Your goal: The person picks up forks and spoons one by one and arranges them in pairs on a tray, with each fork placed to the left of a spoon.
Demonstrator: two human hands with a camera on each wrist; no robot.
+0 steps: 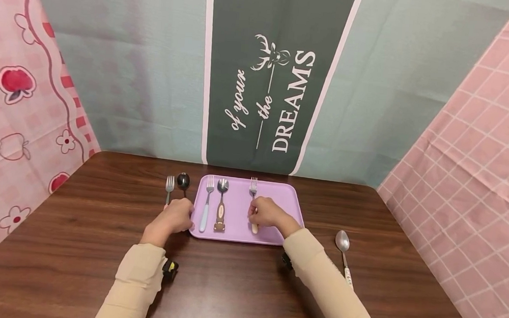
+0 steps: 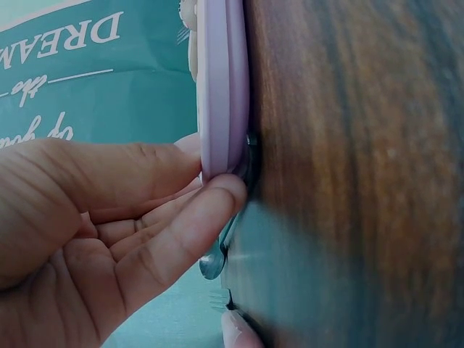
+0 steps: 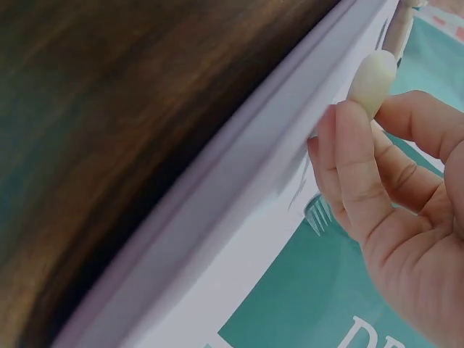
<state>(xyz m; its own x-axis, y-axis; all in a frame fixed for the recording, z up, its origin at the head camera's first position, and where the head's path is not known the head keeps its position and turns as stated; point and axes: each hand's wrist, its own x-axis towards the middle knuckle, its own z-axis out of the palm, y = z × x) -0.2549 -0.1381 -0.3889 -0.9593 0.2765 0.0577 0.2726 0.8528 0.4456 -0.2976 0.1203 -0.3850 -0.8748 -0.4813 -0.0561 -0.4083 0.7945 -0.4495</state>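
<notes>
A purple tray [image 1: 236, 232] lies on the table. My left hand [image 1: 174, 216] pinches its left side near the front corner, with thumb above the rim [image 2: 217, 94] and a finger underneath in the left wrist view. Over the right half of the tray, my right hand [image 1: 269, 213] pinches a fork [image 1: 253, 185] by its cream handle [image 3: 373, 81], tines toward the back. Part of that handle is hidden by the fingers. On the tray's left half, a fork with a light blue handle [image 1: 204, 217] lies beside a spoon with a brown bear handle [image 1: 221, 207].
Left of the tray lie another fork [image 1: 170, 184] and a dark spoon [image 1: 184, 180], their handles partly behind my left hand. A silver spoon [image 1: 343, 241] with a patterned white handle rests at the right, close to my right sleeve. Curtains [image 1: 154, 73] hang behind the table.
</notes>
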